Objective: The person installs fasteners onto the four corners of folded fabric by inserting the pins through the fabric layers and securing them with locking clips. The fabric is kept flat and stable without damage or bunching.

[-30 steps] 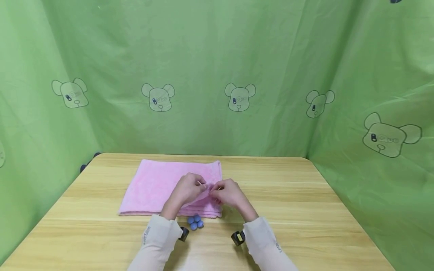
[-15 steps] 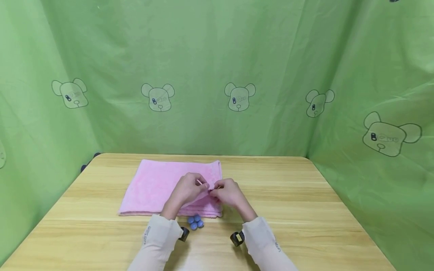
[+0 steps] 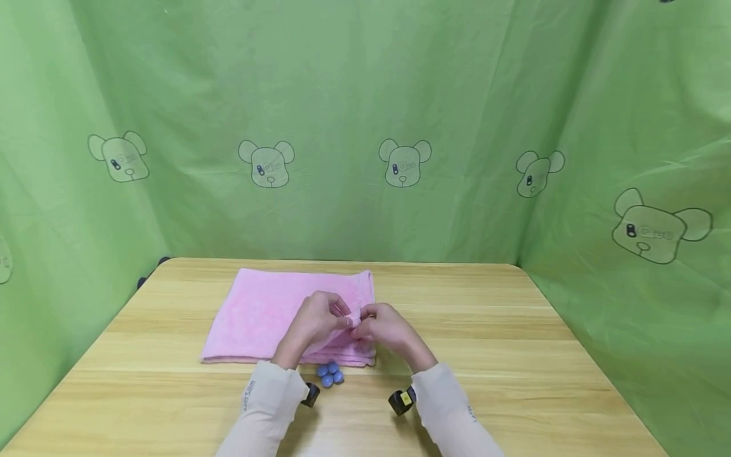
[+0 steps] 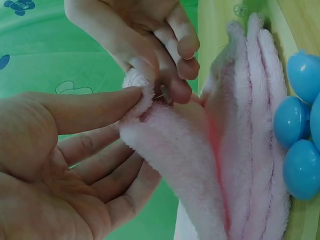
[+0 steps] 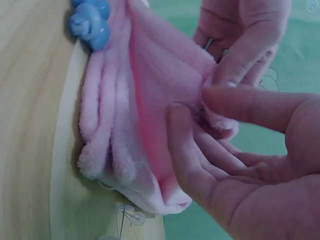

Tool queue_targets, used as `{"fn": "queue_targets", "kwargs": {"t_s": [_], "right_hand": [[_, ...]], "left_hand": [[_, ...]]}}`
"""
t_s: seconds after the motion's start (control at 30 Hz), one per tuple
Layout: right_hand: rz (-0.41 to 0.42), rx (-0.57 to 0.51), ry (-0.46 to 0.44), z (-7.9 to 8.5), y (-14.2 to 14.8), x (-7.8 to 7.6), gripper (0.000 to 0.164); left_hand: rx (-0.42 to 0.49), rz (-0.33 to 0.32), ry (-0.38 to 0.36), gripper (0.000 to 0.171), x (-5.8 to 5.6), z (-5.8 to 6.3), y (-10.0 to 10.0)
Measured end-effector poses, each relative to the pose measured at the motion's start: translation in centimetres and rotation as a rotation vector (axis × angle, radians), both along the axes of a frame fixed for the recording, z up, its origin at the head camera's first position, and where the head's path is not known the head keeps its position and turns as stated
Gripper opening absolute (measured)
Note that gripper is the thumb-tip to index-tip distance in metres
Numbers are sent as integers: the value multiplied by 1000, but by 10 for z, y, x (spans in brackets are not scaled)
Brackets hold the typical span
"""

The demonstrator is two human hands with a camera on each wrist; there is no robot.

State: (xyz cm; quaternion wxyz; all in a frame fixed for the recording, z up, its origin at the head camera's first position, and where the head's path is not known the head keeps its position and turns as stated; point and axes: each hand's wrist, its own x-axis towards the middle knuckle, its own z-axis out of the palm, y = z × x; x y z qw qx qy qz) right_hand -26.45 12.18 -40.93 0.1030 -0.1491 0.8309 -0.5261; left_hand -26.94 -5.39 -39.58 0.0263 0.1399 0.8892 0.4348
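A folded pink plush towel (image 3: pixel 274 311) lies on the table, with a front right layer lifted. My left hand (image 3: pixel 320 317) pinches the raised edge between thumb and fingers; in the left wrist view the fluffy fold (image 4: pixel 137 92) bulges over the thumb tip. From the right, my right hand (image 3: pixel 385 327) meets it, pinching a small clear-headed pin (image 4: pixel 165 93) right at the fold. In the right wrist view the fingertips partly hide this pin. Several shiny blue knobs (image 3: pixel 330 374) sit in front of the towel; one blue knob (image 5: pixel 90 25) has a rose-like shape.
Loose clear-headed pins (image 5: pixel 131 216) lie on the wooden table (image 3: pixel 485 355) near the towel's right front corner. A green curtain (image 3: pixel 342 209) with bear drawings surrounds the table at the back and sides. A black wrist camera (image 3: pixel 402 401) is worn on the right arm.
My fingertips have shifted slightly at the raised edge, and more of the pink fold now shows between them. The pale sliver seen earlier at my left fingers no longer shows in the head view.
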Motion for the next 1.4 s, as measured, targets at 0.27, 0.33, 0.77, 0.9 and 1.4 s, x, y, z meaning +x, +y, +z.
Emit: {"fn": "queue_targets", "kwargs": {"t_s": [0.27, 0.33, 0.77, 0.9, 1.4], "right_hand": [[120, -270, -201, -5, 5, -5, 27], [118, -286, -207, -6, 4, -6, 29], [-38, -260, -174, -6, 0, -3, 19], [-33, -254, -173, -6, 0, -3, 19], [-66, -243, -133, -11, -2, -5, 16]], "left_hand": [[4, -5, 15, 13, -1, -1, -4], [7, -9, 15, 13, -1, -1, -4], [5, -25, -23, 10, 0, 1, -6], [7, -21, -45, 11, -1, 2, -7], [39, -19, -38, 12, -1, 2, -6]]}}
